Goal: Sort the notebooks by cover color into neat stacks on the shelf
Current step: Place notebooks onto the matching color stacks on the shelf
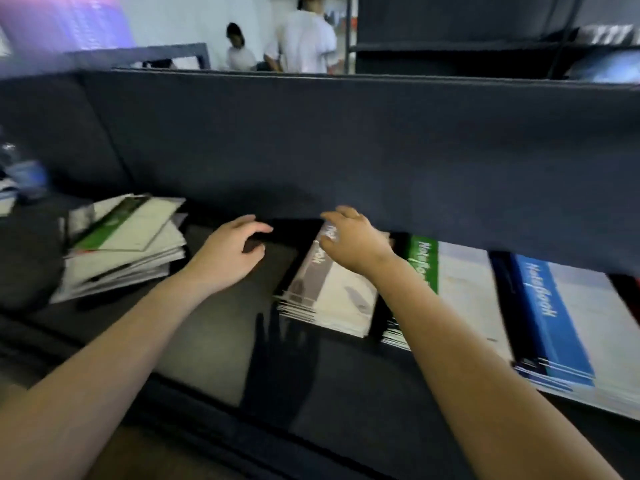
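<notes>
On the dark shelf (221,341) lie three sorted stacks of notebooks: a grey-spined stack (332,303) in the middle, a green-spined stack (460,289) to its right, and a blue-spined stack (568,327) further right. A messy pile of mixed notebooks (128,244) with a green-striped one on top sits at the left. My right hand (353,240) hovers over the far end of the grey stack, fingers loosely spread and holding nothing. My left hand (232,251) hangs just left of that stack, fingers loosely curled and empty.
A dark upper shelf board (346,150) overhangs the far part of the stacks. A water bottle (24,171) stands at the far left. Two people in white shirts (304,39) stand beyond the shelf. The picture is blurred by motion.
</notes>
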Tool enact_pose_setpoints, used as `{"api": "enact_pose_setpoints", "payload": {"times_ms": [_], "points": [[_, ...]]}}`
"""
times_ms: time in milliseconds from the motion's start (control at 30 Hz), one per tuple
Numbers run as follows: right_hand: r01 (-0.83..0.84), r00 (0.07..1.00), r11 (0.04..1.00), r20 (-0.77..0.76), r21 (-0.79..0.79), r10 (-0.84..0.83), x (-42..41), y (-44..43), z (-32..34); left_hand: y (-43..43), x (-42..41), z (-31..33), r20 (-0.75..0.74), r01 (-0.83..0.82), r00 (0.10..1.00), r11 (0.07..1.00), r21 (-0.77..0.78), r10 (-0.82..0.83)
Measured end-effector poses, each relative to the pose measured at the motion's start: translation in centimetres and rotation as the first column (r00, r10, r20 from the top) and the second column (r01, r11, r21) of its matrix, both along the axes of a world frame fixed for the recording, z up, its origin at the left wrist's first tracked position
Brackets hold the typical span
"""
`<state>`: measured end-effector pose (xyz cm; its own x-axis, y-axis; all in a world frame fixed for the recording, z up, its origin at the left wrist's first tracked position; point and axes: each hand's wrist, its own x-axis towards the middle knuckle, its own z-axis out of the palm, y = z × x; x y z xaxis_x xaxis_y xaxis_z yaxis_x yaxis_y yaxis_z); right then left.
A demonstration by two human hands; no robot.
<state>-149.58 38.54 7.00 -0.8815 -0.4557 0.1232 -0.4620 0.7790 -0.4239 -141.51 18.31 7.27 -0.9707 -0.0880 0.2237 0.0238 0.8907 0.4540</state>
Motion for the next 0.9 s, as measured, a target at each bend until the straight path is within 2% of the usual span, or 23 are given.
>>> {"api": "enact_pose_setpoints", "payload": {"times_ms": [200, 400, 600, 700, 800, 900], "points": [[-0.156, 0.988, 0.986, 0.018, 0.051, 0.155, 1.5, -11.1, -0.7, -11.0, 3.6, -0.6, 0.035, -0.101, 0.994, 0.994, -0.042, 0.102], [-0.191, 0.982, 0.97, 0.03, 0.153, 0.189, 2.6, -18.4, -0.3, -20.8, 3.5, -1.0, 0.023, -0.197, 0.98, 0.979, 0.054, 0.196], [-0.148, 0.989, 0.971, 0.044, 0.189, 0.142, 1.5, -25.7, -0.4, -28.2, 2.1, -3.3, 0.055, -0.168, 0.984, 0.985, 0.023, 0.167], [-0.12, 0.99, 0.979, 0.094, 0.166, 0.106, 1.2, -29.8, -1.3, -32.4, 1.1, -3.7, 0.086, -0.253, 0.965, 0.965, 0.066, 0.247], [-0.065, 0.991, 0.982, 0.126, 0.179, 0.043, 1.0, -33.2, -2.7, -35.6, 0.3, -4.7, 0.182, -0.379, 0.916, 0.92, 0.099, 0.358], [0.005, 0.988, 0.982, 0.149, 0.189, -0.033, 0.5, -35.5, -3.9, -37.0, -0.1, -6.1, 0.253, -0.395, 0.899, 0.912, 0.111, 0.358]]}}
